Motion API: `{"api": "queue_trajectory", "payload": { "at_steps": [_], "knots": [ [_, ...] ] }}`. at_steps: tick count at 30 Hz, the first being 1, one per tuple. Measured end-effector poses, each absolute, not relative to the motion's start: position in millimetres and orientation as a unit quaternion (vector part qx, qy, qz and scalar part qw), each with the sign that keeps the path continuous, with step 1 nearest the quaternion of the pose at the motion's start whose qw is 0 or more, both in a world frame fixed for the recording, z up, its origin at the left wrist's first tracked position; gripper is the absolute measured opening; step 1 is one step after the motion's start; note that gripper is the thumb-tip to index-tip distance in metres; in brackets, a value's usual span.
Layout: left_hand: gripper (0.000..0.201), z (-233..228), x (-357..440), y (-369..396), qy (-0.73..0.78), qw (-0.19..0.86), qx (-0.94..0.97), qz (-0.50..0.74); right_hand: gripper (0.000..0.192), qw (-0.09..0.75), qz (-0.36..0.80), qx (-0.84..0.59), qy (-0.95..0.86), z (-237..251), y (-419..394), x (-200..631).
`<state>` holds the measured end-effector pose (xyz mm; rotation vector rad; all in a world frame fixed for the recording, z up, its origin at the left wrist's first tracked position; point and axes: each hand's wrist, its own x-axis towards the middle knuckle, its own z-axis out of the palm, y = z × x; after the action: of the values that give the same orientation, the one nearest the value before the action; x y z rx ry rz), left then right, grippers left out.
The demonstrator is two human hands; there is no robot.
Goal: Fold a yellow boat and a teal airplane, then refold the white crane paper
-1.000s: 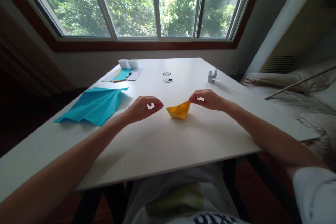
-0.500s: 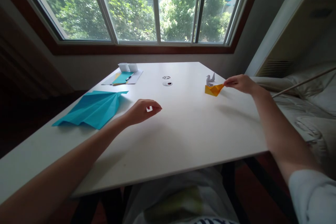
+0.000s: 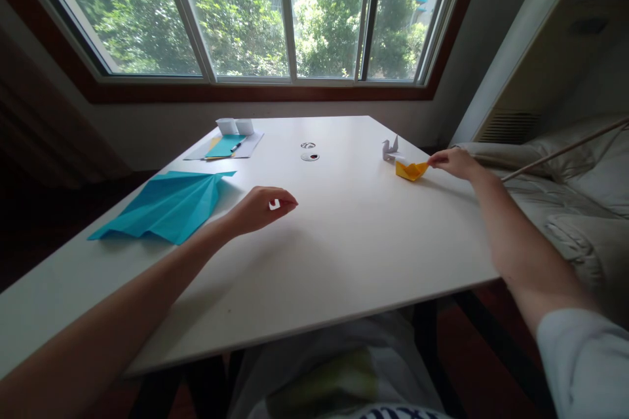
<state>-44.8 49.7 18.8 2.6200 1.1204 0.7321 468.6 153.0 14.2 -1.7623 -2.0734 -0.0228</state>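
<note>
A small yellow paper boat [image 3: 411, 170] rests on the white table [image 3: 344, 255] near its right edge. My right hand [image 3: 455, 162] pinches the boat's right tip. Just behind the boat stands a small white paper crane [image 3: 390, 148]. My left hand [image 3: 260, 205] hovers over the middle of the table with fingers curled loosely and thumb touching fingertips, holding nothing. A large folded blue paper plane [image 3: 162, 206] lies to its left.
At the far left of the table lie white sheets with a teal sheet and a pen [image 3: 227, 145], and two small white paper boxes [image 3: 234, 126]. A round cable port [image 3: 309, 156] sits mid-table. A bed with bedding [image 3: 565, 190] is at the right.
My right hand carried the yellow boat from the middle of the table to the far right, beside the white crane. My left hand stayed nearly still.
</note>
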Motion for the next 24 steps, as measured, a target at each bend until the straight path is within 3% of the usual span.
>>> {"api": "queue_trajectory", "payload": {
  "at_steps": [24],
  "knots": [
    [0.023, 15.6, -46.2, 51.2, 0.377, 0.1, 0.891, 0.23, 0.016, 0.235, 0.011, -0.634, -0.737, 7.5, 150.5, 446.7]
  ]
}}
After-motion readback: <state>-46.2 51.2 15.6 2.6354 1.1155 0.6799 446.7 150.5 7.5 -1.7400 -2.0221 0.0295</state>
